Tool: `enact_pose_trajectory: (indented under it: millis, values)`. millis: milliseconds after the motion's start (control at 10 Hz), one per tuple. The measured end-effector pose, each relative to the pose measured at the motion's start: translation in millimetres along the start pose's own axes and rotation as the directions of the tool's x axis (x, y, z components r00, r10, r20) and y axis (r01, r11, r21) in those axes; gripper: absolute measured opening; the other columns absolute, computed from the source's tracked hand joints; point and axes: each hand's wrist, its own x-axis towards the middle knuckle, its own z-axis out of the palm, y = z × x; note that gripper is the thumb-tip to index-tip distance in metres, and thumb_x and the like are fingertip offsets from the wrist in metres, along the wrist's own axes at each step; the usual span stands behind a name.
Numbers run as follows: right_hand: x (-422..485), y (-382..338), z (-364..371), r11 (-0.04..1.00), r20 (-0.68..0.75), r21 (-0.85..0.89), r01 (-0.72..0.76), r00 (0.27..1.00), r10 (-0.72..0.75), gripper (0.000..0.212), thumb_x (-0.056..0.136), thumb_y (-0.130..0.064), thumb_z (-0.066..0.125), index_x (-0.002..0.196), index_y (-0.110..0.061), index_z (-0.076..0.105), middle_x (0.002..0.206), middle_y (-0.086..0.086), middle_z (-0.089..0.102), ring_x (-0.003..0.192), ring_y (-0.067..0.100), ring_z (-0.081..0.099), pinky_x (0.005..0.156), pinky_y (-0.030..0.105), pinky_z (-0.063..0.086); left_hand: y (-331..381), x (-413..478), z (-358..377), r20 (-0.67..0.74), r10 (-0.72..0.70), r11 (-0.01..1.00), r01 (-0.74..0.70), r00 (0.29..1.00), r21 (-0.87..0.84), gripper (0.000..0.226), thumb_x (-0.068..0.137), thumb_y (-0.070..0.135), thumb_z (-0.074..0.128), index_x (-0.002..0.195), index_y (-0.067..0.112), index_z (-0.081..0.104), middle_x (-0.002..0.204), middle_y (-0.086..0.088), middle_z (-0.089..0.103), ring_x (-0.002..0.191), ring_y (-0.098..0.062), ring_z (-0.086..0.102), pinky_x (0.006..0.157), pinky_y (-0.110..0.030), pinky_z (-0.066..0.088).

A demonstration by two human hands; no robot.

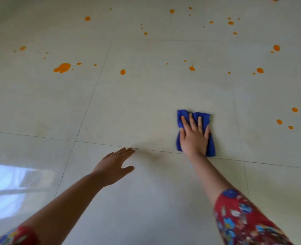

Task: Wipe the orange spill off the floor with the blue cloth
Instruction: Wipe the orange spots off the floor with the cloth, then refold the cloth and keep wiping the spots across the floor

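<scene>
Cloth (pixel 204 118), folded, lies flat on the pale tiled floor (pixel 128 106) under the right hand (pixel 193 137), fingers spread, pressing it, with orange spill (pixel 63 67) drops beyond and the left hand (pixel 115 167) open, empty.

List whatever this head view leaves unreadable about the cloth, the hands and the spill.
- Underside of the blue cloth: pressed to the floor under the flat right hand; any pickup hidden.
- Left hand: open, but whether it touches the floor is unclear.
- Orange spill: drops reach the top edge; its extent beyond is cut off.
- Tiniest far specks: too small to count.
</scene>
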Motion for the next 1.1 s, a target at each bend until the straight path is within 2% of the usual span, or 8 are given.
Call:
enact_pose_trajectory:
  millis: [200,300,400,500,600,700,800,1100]
  values:
    - [-54.6,-89.4,29.9,0.899,0.010,0.070,0.432,0.901,-0.433,0.051,0.092,-0.037,0.027,0.135,-0.032,0.054,0.146,-0.007,0.047,0.138,0.023,0.039,0.111,0.046,0.021,1.9,14.8,-46.1,0.041,-0.138,0.978,0.130,0.990,0.161,0.054,0.098,0.043,0.047,0.148,0.032,0.033,0.153,0.008,0.037,0.138,-0.015,0.039,0.108,-0.027,0.033]
    - [-92.2,-91.1,26.0,0.816,0.006,0.471,0.336,0.923,-0.384,0.048,0.095,-0.037,0.027,0.133,-0.028,0.055,0.145,-0.004,0.049,0.134,0.017,0.040,0.109,0.034,0.027,-3.0,26.2,-65.8,0.087,-0.156,0.966,0.133,0.984,0.222,0.047,0.098,0.044,0.045,0.144,0.036,0.039,0.148,0.014,0.043,0.132,-0.011,0.044,0.106,-0.029,0.037]
    - [-78.4,-81.5,-2.6,0.329,0.254,0.932,-0.150,0.920,-0.299,0.043,0.096,-0.044,0.038,0.131,-0.022,0.053,0.126,-0.003,0.062,0.086,0.018,0.067,0.078,0.034,0.053,-8.2,38.0,-89.6,0.154,-0.149,0.966,0.111,0.977,0.233,0.041,0.098,0.044,0.046,0.138,0.037,0.046,0.140,0.017,0.050,0.122,-0.008,0.051,0.102,-0.027,0.039]
    - [-50.9,-72.0,-33.4,-0.175,0.476,0.847,-0.503,0.862,-0.173,0.015,0.096,-0.023,0.050,0.086,-0.013,0.045,0.073,-0.004,0.046,0.050,0.013,0.043,0.049,0.024,0.041,-6.4,52.5,-110.0,0.150,-0.104,0.987,0.083,0.983,0.136,0.035,0.097,0.037,0.052,0.131,0.032,0.054,0.132,0.015,0.058,0.110,-0.008,0.058,0.098,-0.027,0.043]
    - [-23.3,-86.2,-71.2,-0.329,0.438,0.825,-0.458,0.888,-0.140,0.029,0.080,0.001,0.018,0.079,-0.026,0.007,0.068,-0.007,0.010,0.056,0.013,0.013,0.043,0.023,0.019,5.8,64.8,-122.4,0.018,-0.070,0.986,0.072,0.997,-0.148,0.026,0.094,0.035,0.057,0.119,0.035,0.061,0.123,0.015,0.063,0.099,-0.008,0.062,0.090,-0.029,0.051]
    - [2.9,-82.7,-81.5,-0.194,0.239,0.953,-0.233,0.971,0.008,0.030,0.072,-0.007,0.033,0.072,-0.029,0.013,0.071,-0.015,0.010,0.058,0.007,0.016,0.051,0.019,0.019,27.1,68.5,-129.8,-0.125,-0.052,0.897,-0.008,0.991,-0.442,0.024,0.094,0.033,0.058,0.118,0.036,0.061,0.112,0.020,0.062,0.093,0.005,0.058,0.069,-0.011,0.047]
    - [11.5,-96.2,-98.8,-0.633,0.586,0.628,-0.454,0.811,0.000,0.013,0.098,-0.044,0.037,0.086,-0.042,0.042,0.087,-0.029,0.043,0.086,-0.004,0.048,0.076,0.015,0.030,38.1,66.6,-131.9,-0.197,-0.053,0.759,-0.089,0.979,-0.646,0.031,0.096,0.032,0.055,0.127,0.035,0.057,0.117,0.019,0.059,0.104,0.003,0.053,0.068,-0.002,0.037]
    - [49.0,-206.5,-110.1,-0.364,0.704,0.645,-0.672,0.708,-0.059,0.069,0.093,-0.067,0.033,0.126,-0.014,0.062,0.125,0.013,0.065,0.117,0.029,0.060,0.105,0.041,0.041,-21.0,90.3,-155.3,0.132,0.074,0.329,0.100,0.989,-0.939,0.050,0.092,0.066,0.039,0.137,0.046,0.042,0.139,0.023,0.042,0.131,0.000,0.035,0.117,-0.038,0.026]
